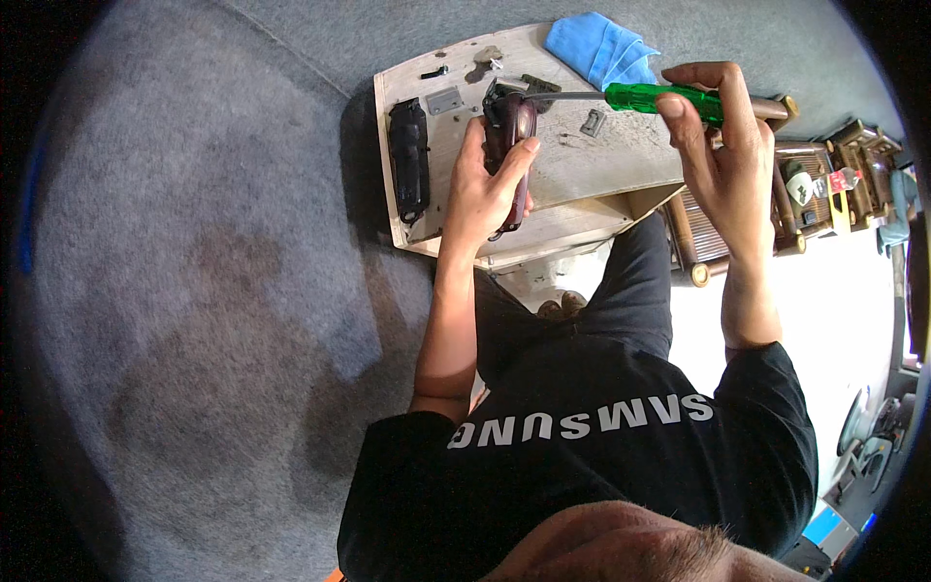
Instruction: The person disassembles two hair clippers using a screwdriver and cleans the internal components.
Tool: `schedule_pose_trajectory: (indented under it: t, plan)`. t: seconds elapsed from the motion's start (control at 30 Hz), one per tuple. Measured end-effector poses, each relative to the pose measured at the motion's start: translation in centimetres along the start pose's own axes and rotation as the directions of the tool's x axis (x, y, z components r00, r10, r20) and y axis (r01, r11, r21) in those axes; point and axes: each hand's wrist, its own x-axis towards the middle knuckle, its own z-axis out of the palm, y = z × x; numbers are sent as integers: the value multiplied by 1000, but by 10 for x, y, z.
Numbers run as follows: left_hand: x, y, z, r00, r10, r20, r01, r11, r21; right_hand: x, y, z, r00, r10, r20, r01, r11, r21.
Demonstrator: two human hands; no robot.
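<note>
My left hand (480, 194) is wrapped round a dark maroon hair clipper (522, 121), held upright over a wooden table (621, 160). My right hand (732, 165) grips a screwdriver by its green handle (645, 99). Its metal shaft lies level, with the tip at the clipper's head; whether it sits in a screw I cannot tell. Left of the clipper lies a long black part (409, 160) that looks like a clipper housing. Near it are a flat metal plate (446, 100) and a small black piece (434, 73). A small grey part (593, 122) lies right of the clipper.
A folded blue cloth (596, 48) lies at the table's far edge. Loose hair and small bits dot the top. An open shelf (572, 218) is under the near edge. Bamboo furniture (776, 184) stands at the right, and a grey fabric surface (213, 242) fills the left.
</note>
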Motion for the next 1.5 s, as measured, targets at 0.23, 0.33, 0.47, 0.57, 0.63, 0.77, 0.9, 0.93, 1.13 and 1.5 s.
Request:
schedule_pose_trajectory:
  t: [0.23, 0.33, 0.47, 0.57, 0.63, 0.77, 0.9, 0.93, 1.13, 1.5]
  plan:
    - [0, 5, 1, 1000, -12, 28, 12, 1000, 1, -6, -2, -12, 996, 4, 85, 2, 998, -64]
    - [0, 3, 1, 1000, -2, 27, 2, 1000, -7, -7, 1, -4, 1000, -12, -5, 12, 999, -33]
    - [0, 2, 1, 999, 15, 46, -16, 1000, 13, -5, 2, -13, 995, -91, 27, 92, 996, -6]
    - [-2, 4, 2, 999, 6, 32, -6, 1000, 15, -6, 5, -16, 982, -64, 176, 80, 993, -87]
    - [-1, 3, 2, 999, 23, 22, -23, 1000, -2, -8, 5, -10, 995, -104, 8, 103, 992, 75]
    - [-1, 6, 3, 1000, -13, 22, 12, 999, 34, -10, 11, -9, 990, -135, 25, 134, 990, 41]
    - [-3, 4, 2, 1000, 6, 10, -6, 998, 55, -9, 16, -8, 993, -81, 83, 83, 996, -22]
    - [-2, 3, 2, 1000, 2, 8, -3, 999, 40, -7, 11, -8, 997, -76, 30, 77, 997, -14]
    - [-3, 8, 2, 999, -35, -7, 35, 999, 38, -9, 13, -5, 974, -218, 57, 215, 975, 52]
    - [-2, 4, 1, 1000, -12, 9, 11, 1000, 19, -5, 3, -7, 989, -83, 119, 77, 995, 58]
